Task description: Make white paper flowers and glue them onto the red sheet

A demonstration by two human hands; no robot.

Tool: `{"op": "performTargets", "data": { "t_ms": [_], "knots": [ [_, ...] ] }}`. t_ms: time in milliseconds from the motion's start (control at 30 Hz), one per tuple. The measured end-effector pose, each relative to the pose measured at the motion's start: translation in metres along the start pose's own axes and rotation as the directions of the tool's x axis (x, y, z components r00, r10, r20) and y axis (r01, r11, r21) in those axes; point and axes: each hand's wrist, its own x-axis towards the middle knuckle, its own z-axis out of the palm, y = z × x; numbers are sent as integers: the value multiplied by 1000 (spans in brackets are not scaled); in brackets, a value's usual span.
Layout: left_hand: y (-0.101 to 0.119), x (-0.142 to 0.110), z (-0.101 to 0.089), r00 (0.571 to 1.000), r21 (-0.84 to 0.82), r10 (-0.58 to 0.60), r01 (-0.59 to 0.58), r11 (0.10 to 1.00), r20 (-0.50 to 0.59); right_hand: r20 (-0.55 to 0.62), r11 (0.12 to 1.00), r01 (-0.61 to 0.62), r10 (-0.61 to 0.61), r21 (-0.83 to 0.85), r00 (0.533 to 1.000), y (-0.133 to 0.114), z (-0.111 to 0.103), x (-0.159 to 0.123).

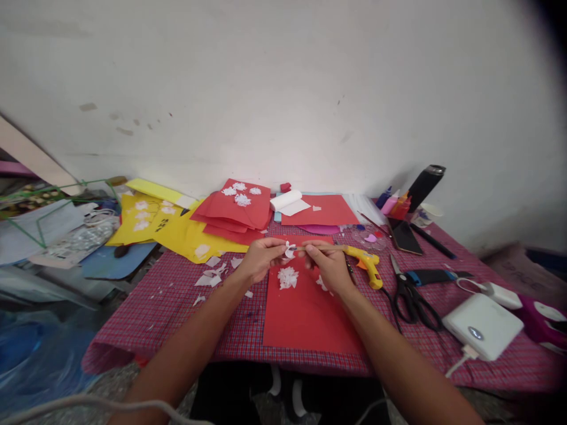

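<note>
Above a red paper sheet (310, 324), my left hand (264, 257) pinches a small white paper flower (290, 250). My right hand (326, 262) is closed on a thin stick-like tool (300, 248), whose tip touches the flower; its exact kind is too small to tell. Below, a frilled white paper flower (287, 278) lies on the red sheet. Another white paper flower (322, 283) is partly hidden by my right hand. Just right of that hand lies a yellow glue gun (365, 262).
Black scissors (407, 295), a blue-and-black cutter (432, 277), a white power box (482, 326) and a phone (404, 236) lie at right. A black bottle (425, 188) stands behind them. White paper scraps (211, 276), red cards (233, 206) and yellow sheets (177, 230) lie at left.
</note>
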Motion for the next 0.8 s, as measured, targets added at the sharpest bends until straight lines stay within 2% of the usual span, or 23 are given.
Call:
{"op": "performTargets", "data": {
  "t_ms": [300, 467, 567, 667, 800],
  "knots": [
    [-4, 0, -1, 999, -10, 4, -4, 1000, 38, 16, 997, 24, -23, -71, 1000, -3, 1, -1],
    [-8, -3, 2, 998, 44, -7, 4, 999, 64, -66, 988, 51, -61, -148, 996, -1, 3, 0],
    [-11, -3, 4, 997, 96, -2, -5, 995, 75, -89, 999, 6, -11, -53, 996, 3, 3, 1],
    [-12, -3, 5, 997, 124, 8, -18, 992, 83, -35, 996, -64, 67, 68, 997, 4, 1, 2],
    [-9, -4, 4, 995, 129, 13, -27, 991, 103, 12, 994, -63, 62, 90, 998, 2, -1, 0]
  ]
}}
